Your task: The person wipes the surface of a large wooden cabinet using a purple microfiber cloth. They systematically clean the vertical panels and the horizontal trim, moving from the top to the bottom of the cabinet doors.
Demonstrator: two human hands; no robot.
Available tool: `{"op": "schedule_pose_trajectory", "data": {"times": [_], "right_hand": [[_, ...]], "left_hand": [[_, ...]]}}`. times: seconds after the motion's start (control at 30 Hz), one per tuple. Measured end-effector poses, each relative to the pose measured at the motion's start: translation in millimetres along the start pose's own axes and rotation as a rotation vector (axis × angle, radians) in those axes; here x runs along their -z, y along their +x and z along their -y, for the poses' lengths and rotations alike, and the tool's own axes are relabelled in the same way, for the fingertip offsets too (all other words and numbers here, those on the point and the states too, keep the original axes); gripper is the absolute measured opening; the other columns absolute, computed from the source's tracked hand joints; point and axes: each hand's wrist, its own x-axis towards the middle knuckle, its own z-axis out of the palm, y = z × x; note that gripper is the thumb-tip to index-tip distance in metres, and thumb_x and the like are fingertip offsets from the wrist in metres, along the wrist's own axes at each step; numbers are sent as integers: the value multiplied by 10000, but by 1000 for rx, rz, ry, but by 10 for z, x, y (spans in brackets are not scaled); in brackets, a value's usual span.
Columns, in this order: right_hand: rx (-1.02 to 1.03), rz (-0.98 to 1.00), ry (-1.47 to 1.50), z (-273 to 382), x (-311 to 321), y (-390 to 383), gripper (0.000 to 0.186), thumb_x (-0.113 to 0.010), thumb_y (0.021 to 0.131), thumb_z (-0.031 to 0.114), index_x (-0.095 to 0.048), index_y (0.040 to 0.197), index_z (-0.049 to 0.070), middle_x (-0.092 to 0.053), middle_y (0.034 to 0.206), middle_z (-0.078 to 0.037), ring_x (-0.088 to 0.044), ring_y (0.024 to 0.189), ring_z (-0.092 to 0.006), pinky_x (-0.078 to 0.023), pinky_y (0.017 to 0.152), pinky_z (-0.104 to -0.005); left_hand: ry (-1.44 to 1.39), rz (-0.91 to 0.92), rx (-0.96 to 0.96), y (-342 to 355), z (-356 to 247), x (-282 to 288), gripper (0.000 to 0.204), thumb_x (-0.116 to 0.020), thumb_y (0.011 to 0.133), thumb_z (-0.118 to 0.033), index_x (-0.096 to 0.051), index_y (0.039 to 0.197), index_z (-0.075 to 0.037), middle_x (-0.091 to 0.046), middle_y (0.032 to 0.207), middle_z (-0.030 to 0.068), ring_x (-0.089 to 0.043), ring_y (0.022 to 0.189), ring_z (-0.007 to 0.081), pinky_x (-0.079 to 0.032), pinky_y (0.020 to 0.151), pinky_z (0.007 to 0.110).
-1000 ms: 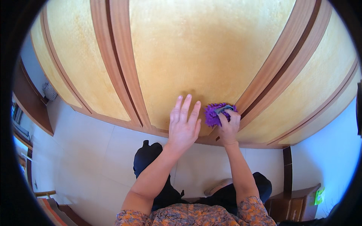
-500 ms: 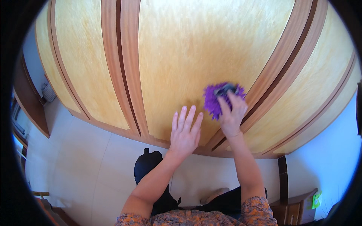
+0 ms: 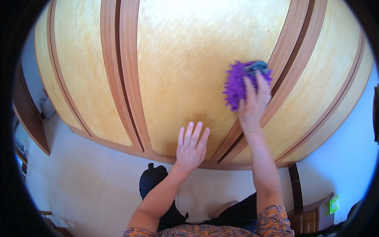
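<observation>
My right hand point(image 3: 256, 98) grips a shaggy purple chenille cleaning mitt point(image 3: 236, 85) with a grey-blue patch bunched at its top. The mitt lies against the right side of a pale yellow cabinet door panel point(image 3: 189, 59), beside its reddish-brown wooden frame point(image 3: 282, 43). Lower and to the left, my left hand point(image 3: 190, 148) has its fingers stretched out and holds nothing. It is over the lower part of the same panel; whether the palm touches the surface I cannot tell.
More yellow panels point(image 3: 79, 63) with brown frames run to both sides. Below them lies a pale tiled floor point(image 3: 90, 177). A small brown wooden cabinet point(image 3: 310, 221) stands at the lower right near a bluish-white wall point(image 3: 335, 166). At the far left is a dark brown wooden piece point(image 3: 31, 122).
My right hand has slid the purple mitt up and to the right, onto the edge of the wooden frame. My left hand sits slightly lower in view, fingers still extended.
</observation>
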Motion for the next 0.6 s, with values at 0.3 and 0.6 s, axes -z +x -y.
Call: {"op": "schedule_pose_trajectory", "data": {"times": [0.3, 0.6], "right_hand": [[269, 271, 64, 65, 6, -718, 366, -641, 833, 175, -703, 1193, 157, -565, 1396, -65, -526, 1255, -260, -394, 1037, -437], [221, 525, 279, -127, 362, -508, 394, -593, 852, 95, -636, 1243, 63, -475, 1500, -112, -453, 1375, -308, -372, 1136, -473]], "left_hand": [[-80, -58, -75, 125, -117, -61, 570, -659, 871, -126, -522, 1422, -67, -434, 1513, 186, -371, 1428, 406, -301, 1157, 554], [-273, -97, -187, 903, -260, -272, 716, -656, 903, -193, -336, 1493, 53, -338, 1557, 254, -320, 1447, 451, -288, 1175, 543]]}}
